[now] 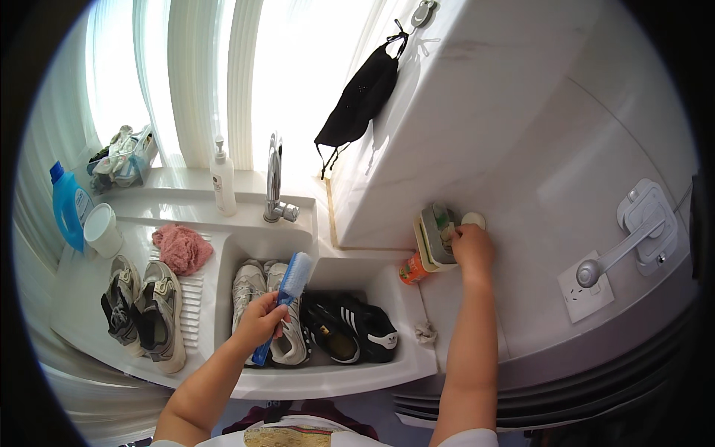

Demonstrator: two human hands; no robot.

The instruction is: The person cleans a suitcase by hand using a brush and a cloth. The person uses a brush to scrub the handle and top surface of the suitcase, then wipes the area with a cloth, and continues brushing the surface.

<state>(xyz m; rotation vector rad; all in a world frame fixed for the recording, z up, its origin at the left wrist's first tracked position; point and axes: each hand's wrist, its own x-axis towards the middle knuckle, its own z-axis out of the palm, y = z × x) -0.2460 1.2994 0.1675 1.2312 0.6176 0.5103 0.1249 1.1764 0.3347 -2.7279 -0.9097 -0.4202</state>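
My left hand [261, 322] is wrapped round the handle of a blue scrubbing brush [296, 274], its white bristles upward, over the sink. Beneath it, a pair of white and grey sneakers [248, 287] lies in the basin. To their right, a pair of black shoes [365, 328] with white stripes sits in the same sink. My right hand [472, 246] reaches to a small greenish grey container [434, 235] on the ledge, fingers closed at its edge. A pale tan thing shows by the fingertips, too small to name. An orange container [412, 268] stands beside it.
Grey sneakers [160, 316] and a pink cloth [182, 249] lie on the ribbed washboard at left. Behind are a white tub [103, 231], a blue detergent bottle [72, 205] and a pump bottle [223, 182]. The faucet [275, 186] rises behind the basin; a black face mask [361, 97] hangs above.
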